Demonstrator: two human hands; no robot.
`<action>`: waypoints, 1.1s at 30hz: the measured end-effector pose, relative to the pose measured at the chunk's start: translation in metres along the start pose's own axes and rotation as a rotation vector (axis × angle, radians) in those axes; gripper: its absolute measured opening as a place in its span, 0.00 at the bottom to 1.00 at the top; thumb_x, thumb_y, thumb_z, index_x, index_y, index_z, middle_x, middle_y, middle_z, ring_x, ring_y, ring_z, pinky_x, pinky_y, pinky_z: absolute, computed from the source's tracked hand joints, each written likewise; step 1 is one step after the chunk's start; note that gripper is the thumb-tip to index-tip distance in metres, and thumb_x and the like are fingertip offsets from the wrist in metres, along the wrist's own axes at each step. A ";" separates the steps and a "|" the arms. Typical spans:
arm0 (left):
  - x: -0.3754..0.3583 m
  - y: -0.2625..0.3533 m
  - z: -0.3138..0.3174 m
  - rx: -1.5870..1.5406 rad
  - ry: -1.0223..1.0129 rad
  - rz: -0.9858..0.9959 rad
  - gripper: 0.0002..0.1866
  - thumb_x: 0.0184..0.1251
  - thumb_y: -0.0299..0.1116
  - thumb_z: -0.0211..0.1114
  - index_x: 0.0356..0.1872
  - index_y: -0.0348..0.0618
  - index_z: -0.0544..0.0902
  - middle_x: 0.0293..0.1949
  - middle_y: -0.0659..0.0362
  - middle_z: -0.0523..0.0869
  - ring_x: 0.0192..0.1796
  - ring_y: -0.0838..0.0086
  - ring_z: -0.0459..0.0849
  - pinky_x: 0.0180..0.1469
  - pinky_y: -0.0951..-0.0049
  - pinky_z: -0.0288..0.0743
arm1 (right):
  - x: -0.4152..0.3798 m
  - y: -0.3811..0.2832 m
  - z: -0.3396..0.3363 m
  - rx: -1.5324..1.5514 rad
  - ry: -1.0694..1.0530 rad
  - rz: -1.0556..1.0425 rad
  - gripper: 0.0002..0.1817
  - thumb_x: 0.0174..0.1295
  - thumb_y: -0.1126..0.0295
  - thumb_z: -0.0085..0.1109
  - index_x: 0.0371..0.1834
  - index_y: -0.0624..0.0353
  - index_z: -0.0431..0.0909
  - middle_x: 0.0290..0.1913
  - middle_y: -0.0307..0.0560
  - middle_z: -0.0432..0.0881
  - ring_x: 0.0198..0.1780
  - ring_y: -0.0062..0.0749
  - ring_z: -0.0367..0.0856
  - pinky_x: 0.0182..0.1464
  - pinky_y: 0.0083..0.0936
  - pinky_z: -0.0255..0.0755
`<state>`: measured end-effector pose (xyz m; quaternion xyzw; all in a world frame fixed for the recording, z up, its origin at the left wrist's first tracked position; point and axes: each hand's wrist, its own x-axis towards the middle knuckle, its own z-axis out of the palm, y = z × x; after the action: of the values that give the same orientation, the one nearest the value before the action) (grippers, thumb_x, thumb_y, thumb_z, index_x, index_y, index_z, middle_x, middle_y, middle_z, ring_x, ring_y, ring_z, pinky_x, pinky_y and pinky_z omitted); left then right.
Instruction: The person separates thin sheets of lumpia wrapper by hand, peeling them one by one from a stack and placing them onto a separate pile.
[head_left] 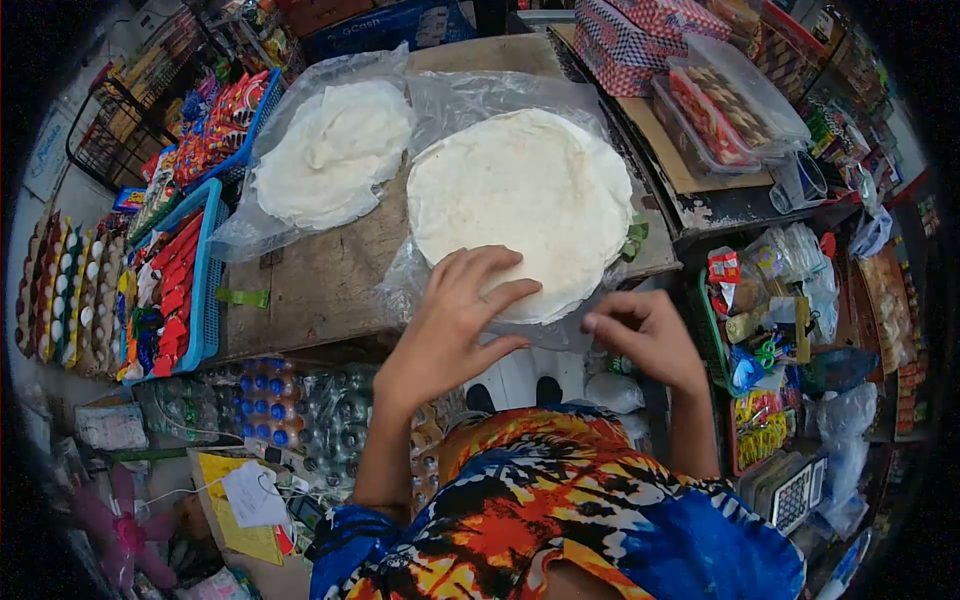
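Observation:
A stack of thin, round, pale spring roll wrappers [520, 205] lies on a clear plastic sheet [470, 92] on the wooden table. My left hand [455, 325] rests open at the stack's near edge, fingertips on the top wrapper and thumb apart. Beside the near right edge is my right hand [650, 335], its fingers curled in a loose pinch by the plastic's rim. Whatever is between those fingertips, if anything, is too small to make out. Further left, a second, more rumpled pile of wrappers [335, 155] sits on its own plastic.
Left of the wooden table [310, 300] stand blue baskets [210, 290] of packets and several egg trays [75, 290]. Bottles [265, 405] are below. At right are clear plastic containers [735, 110], checkered boxes [640, 60] and a green basket [712, 320].

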<state>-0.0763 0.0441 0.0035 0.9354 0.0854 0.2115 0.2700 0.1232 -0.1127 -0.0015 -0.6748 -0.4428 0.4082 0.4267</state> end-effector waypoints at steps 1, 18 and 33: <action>0.001 0.004 0.005 0.051 0.046 0.029 0.26 0.49 0.32 0.74 0.54 0.47 0.79 0.58 0.53 0.76 0.63 0.58 0.72 0.66 0.56 0.63 | 0.001 0.012 0.007 0.011 -0.007 -0.029 0.10 0.64 0.69 0.63 0.37 0.66 0.83 0.25 0.36 0.81 0.24 0.15 0.75 0.26 0.17 0.69; 0.006 0.028 0.052 -1.224 0.512 -0.561 0.13 0.72 0.33 0.62 0.46 0.31 0.82 0.36 0.60 0.86 0.35 0.82 0.83 0.38 0.81 0.79 | -0.001 -0.016 0.034 0.451 0.240 -0.209 0.11 0.63 0.76 0.62 0.48 0.62 0.80 0.36 0.37 0.79 0.32 0.13 0.75 0.30 0.12 0.69; -0.001 0.024 0.047 -1.220 0.708 -0.494 0.14 0.79 0.38 0.50 0.44 0.36 0.78 0.40 0.63 0.82 0.42 0.84 0.77 0.46 0.86 0.68 | 0.001 -0.010 0.039 0.255 0.204 -0.309 0.07 0.61 0.78 0.62 0.42 0.62 0.80 0.41 0.38 0.77 0.40 0.15 0.77 0.32 0.11 0.72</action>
<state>-0.0557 0.0015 -0.0196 0.4489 0.2422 0.4431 0.7372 0.0853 -0.1011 -0.0044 -0.5774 -0.4402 0.3203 0.6085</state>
